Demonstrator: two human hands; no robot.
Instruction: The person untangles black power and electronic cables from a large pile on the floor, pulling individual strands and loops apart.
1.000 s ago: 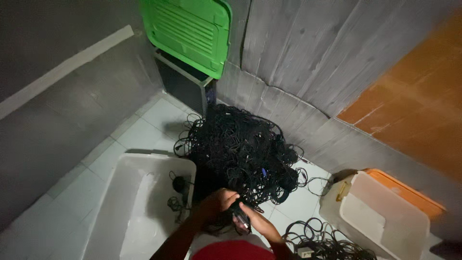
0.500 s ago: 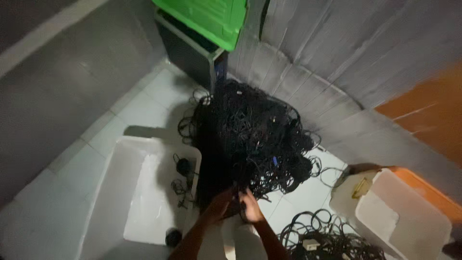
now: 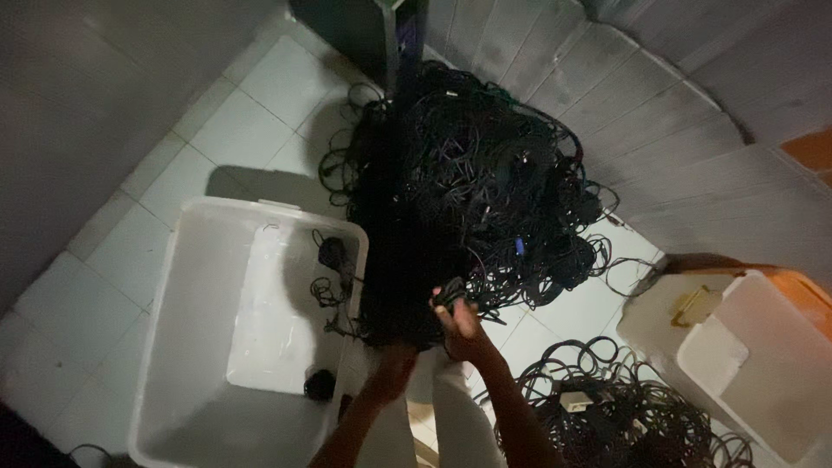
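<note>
A big tangled pile of black cables (image 3: 472, 186) lies on the tiled floor against a grey wall. My right hand (image 3: 461, 325) is at the pile's near edge, fingers closed on a black cable end (image 3: 448, 296). My left hand (image 3: 392, 362) is blurred just below the pile, next to the right hand; its grip cannot be made out. To the left stands a large white plastic tub (image 3: 186, 286) with a few black adapters and cords (image 3: 334, 260) in it.
A second white tub (image 3: 763, 364) with an orange rim sits at the right, holding a small yellowish item. A smaller heap of coiled cables (image 3: 607, 407) with a white plug lies at the bottom right. A dark box (image 3: 360, 30) stands at the top.
The view has tilted down, so the green crate left the frame. My hands have moved up from the floor to the pile's edge, the right now gripping a cable end.
</note>
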